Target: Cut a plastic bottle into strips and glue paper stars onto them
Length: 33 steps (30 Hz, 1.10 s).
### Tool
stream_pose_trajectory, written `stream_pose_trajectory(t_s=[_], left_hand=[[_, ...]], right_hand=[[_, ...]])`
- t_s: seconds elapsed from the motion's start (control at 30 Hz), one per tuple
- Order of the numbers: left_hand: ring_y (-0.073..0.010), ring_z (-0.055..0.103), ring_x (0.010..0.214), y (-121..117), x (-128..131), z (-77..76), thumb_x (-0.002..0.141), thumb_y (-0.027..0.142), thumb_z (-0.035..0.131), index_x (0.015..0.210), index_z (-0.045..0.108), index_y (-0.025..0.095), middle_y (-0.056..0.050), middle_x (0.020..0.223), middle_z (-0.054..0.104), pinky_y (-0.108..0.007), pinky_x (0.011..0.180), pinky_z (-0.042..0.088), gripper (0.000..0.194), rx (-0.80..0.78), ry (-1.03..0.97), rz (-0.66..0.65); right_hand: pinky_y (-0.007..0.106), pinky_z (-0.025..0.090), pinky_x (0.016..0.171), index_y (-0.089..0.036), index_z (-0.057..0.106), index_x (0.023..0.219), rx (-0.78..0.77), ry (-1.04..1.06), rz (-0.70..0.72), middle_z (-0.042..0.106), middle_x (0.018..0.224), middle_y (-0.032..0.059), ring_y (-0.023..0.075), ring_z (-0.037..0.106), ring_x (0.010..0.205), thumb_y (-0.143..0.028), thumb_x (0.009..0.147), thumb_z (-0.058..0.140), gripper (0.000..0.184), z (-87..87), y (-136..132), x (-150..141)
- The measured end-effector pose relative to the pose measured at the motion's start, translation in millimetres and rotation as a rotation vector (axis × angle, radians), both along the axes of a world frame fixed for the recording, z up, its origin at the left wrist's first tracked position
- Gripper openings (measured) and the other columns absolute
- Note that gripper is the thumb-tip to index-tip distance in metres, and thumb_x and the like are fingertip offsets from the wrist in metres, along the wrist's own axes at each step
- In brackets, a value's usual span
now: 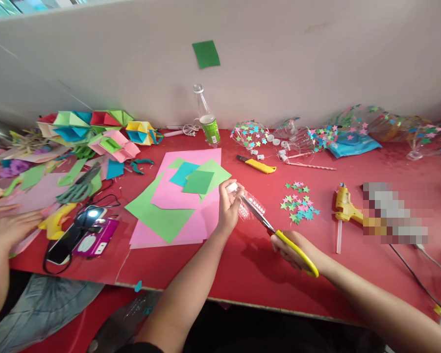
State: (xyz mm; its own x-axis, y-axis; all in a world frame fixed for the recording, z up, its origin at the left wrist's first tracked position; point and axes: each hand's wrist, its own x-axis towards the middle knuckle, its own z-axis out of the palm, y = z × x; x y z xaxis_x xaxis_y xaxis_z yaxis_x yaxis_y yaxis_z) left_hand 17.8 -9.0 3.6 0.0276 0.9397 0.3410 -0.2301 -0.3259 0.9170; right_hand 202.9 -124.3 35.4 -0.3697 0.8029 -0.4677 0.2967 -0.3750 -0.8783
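My left hand is closed around the white-capped neck of a clear plastic bottle piece, just above the red table. In my right hand is a pair of scissors with yellow handles, its blades pointing up and left to the plastic. The tips lie against the piece near my left fingers; whether they are cutting through it I cannot tell. To the right of the piece lies a loose group of small paper stars. A yellow box cutter rests behind the hands.
Pink and green paper sheets lie left of my hands. A glass bottle stands by the wall, with star-covered clear plastic pieces to its right. A yellow glue gun is at right. Another person's hand is at far left.
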Motion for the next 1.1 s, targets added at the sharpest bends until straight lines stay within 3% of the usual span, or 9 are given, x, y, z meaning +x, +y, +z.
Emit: stream_pose_trajectory(t_s=[0.17,0.33,0.5,0.7,0.83,1.1], left_hand=[[-0.0149,0.06,0.084,-0.1,-0.9,2.5,0.089,0.037,0.062,0.114,0.045,0.026,-0.002,0.094,0.057,-0.036,0.084,0.049,0.032,0.017,0.021,0.005],[-0.0136,0.059,0.08,-0.7,-0.6,1.3,0.09,0.038,0.061,0.115,0.044,0.026,-0.002,0.095,0.056,-0.03,0.074,0.05,0.033,0.027,0.027,-0.029],[-0.0138,0.06,0.083,-1.8,0.1,-3.2,0.09,0.041,0.06,0.117,0.043,0.026,-0.003,0.098,0.055,-0.034,0.08,0.052,0.035,0.064,0.017,-0.091],[-0.015,0.06,0.088,-1.8,-0.7,-4.5,0.089,0.041,0.06,0.119,0.044,0.027,-0.004,0.1,0.055,-0.036,0.085,0.052,0.036,0.066,0.021,-0.09],[-0.016,0.06,0.089,-1.5,-1.6,-3.4,0.089,0.043,0.061,0.119,0.044,0.026,-0.005,0.1,0.055,-0.037,0.086,0.052,0.038,0.066,0.036,-0.085],[-0.0157,0.06,0.089,-2.8,-2.2,-1.2,0.089,0.043,0.059,0.119,0.045,0.025,-0.006,0.102,0.056,-0.036,0.084,0.052,0.038,0.087,0.058,-0.096]], right_hand=[[0.018,0.027,0.031,-0.021,0.042,0.067,-0.014,-0.032,-0.029,0.035,0.044,-0.0089,0.0056,0.035,0.032,-0.072,0.086,0.047,0.055,-4.2,0.0,1.3],[0.018,0.028,0.031,-0.02,0.045,0.071,-0.05,-0.001,-0.04,0.035,0.045,-0.0095,0.0054,0.034,0.032,-0.076,0.083,0.046,0.057,-0.5,2.3,1.2],[0.018,0.028,0.032,-0.02,0.044,0.069,-0.017,-0.008,-0.013,0.035,0.045,-0.0097,0.0046,0.035,0.032,-0.077,0.083,0.045,0.059,6.1,4.0,1.2],[0.017,0.024,0.029,-0.021,0.042,0.068,-0.033,-0.027,-0.026,0.035,0.042,-0.0096,0.005,0.034,0.03,-0.072,0.087,0.046,0.054,-5.2,3.2,4.8],[0.017,0.027,0.03,-0.02,0.047,0.072,-0.063,-0.005,-0.05,0.035,0.045,-0.0101,0.0046,0.033,0.032,-0.071,0.085,0.05,0.053,-8.2,3.6,5.7],[0.018,0.026,0.03,-0.021,0.045,0.068,-0.078,0.001,-0.022,0.035,0.041,-0.0105,0.0048,0.032,0.03,-0.077,0.08,0.048,0.058,12.3,5.9,3.4]])
